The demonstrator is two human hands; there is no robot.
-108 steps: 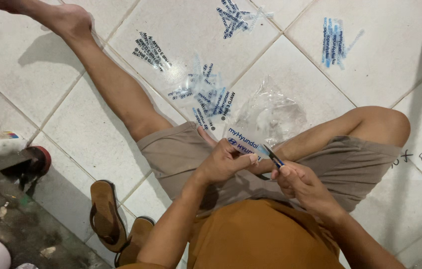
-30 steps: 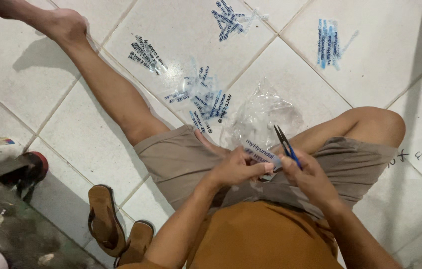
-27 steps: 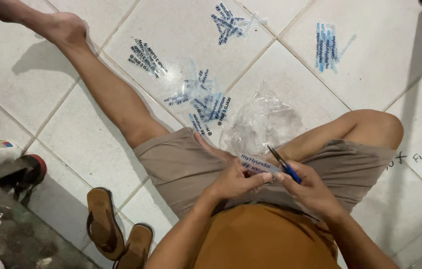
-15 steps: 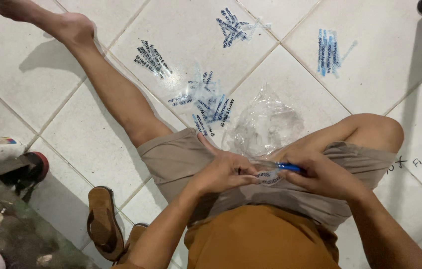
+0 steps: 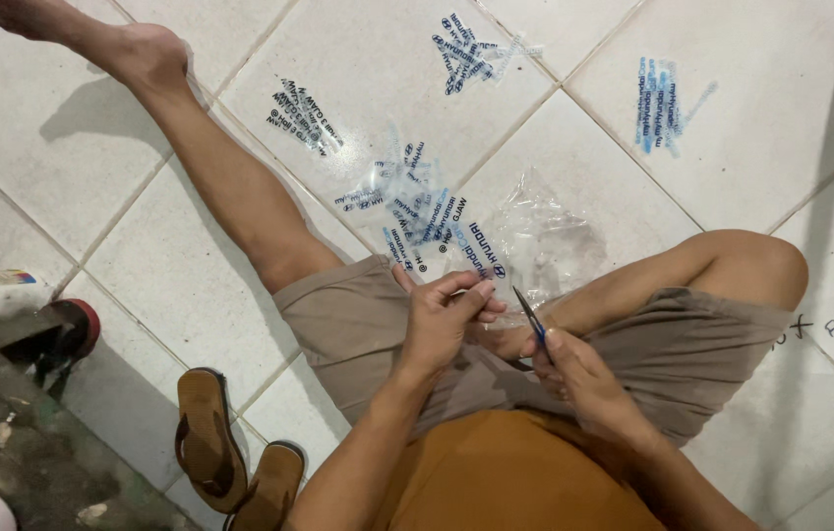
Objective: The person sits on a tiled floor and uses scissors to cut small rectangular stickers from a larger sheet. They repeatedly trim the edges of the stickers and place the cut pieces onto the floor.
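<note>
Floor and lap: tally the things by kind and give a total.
Groups of printed clear strips on the floor: 4
Crumpled clear bags: 1
Sandals: 2
Blue-handled tools, held in the right hand: 1
Total: 8

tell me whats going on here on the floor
A person sits on the tiled floor. The left hand pinches a small clear strip, and the right hand holds blue scissors beside it. More printed strips lie scattered on the tiles, next to a crumpled clear bag. Sandals sit by the hip.
</note>
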